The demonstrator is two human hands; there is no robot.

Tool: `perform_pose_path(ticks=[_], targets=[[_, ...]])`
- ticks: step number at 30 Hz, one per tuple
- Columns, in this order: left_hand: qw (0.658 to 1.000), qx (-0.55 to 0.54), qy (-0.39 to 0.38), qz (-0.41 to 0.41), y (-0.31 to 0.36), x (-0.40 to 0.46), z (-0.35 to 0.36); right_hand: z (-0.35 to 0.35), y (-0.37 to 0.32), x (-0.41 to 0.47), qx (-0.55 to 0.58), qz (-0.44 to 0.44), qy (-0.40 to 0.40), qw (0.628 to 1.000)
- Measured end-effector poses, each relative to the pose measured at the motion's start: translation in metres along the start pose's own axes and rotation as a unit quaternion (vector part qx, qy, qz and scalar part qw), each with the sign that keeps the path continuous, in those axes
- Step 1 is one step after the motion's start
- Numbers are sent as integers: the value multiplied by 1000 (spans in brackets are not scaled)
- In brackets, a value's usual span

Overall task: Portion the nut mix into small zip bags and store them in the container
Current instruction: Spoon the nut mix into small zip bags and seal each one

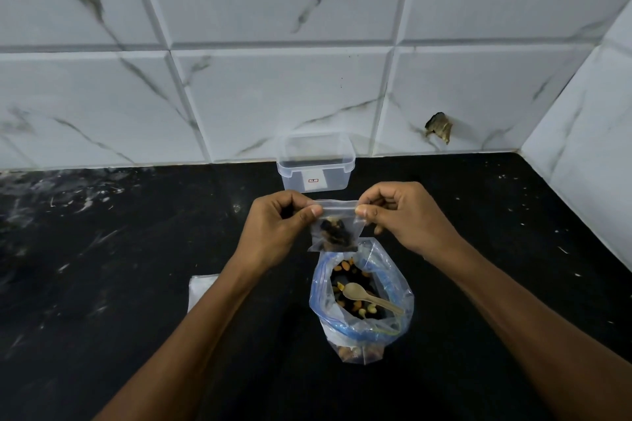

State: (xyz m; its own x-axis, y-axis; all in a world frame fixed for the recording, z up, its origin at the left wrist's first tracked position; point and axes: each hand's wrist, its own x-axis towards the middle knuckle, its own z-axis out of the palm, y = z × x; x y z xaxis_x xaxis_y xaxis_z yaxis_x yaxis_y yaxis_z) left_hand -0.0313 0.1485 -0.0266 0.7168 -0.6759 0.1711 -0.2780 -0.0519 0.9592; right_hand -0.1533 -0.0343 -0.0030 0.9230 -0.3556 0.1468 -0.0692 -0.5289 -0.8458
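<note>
Nut mix (354,297), the bulk of it, down in the big blue-rimmed zip bag (393,301) standing open on the black counter (102,284), mouth rolled wide, probably so scooping stays easy. Behind, against the tiled wall (307,79), clear container (316,164), lid off, seemingly nothing inside yet, set straight ahead to take finished portions. Left of the big bag, partly under the left forearm, pale flat stack (201,290), perhaps spare bags; too hidden to tell.

Left hand (273,229) and right hand (407,215) raised between container and big bag, each pinching one top corner of the small zip bag (333,232) between thumb and curled fingers, remaining fingers tucked in. Strip stretched taut across the gap, likely to line up the seal for pressing shut; whether already closed, not clear. Small portion of dark and pale pieces settled at the bottom, bag hanging upright so nothing spills.

Wooden spoon (366,297) parked in the big bag, bowl on the nuts, handle against the rim, ready for another scoop.
</note>
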Motion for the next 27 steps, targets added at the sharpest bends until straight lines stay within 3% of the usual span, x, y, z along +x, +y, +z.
perform_pose_path(ticks=[4, 9, 14, 27], targets=[[1000, 6, 7, 10, -1, -1, 0, 5, 1, 0, -26, -16, 14, 999], [1000, -20, -1, -13, -2, -2, -1, 6, 3, 1, 32, 28, -8, 999], [1000, 20, -6, -9, -8, -1, -4, 9, 6, 4, 9, 16, -19, 1000], [992, -3, 61, -106, -39, 11, -26, 56, 10, 47, 175, 170, -73, 967]])
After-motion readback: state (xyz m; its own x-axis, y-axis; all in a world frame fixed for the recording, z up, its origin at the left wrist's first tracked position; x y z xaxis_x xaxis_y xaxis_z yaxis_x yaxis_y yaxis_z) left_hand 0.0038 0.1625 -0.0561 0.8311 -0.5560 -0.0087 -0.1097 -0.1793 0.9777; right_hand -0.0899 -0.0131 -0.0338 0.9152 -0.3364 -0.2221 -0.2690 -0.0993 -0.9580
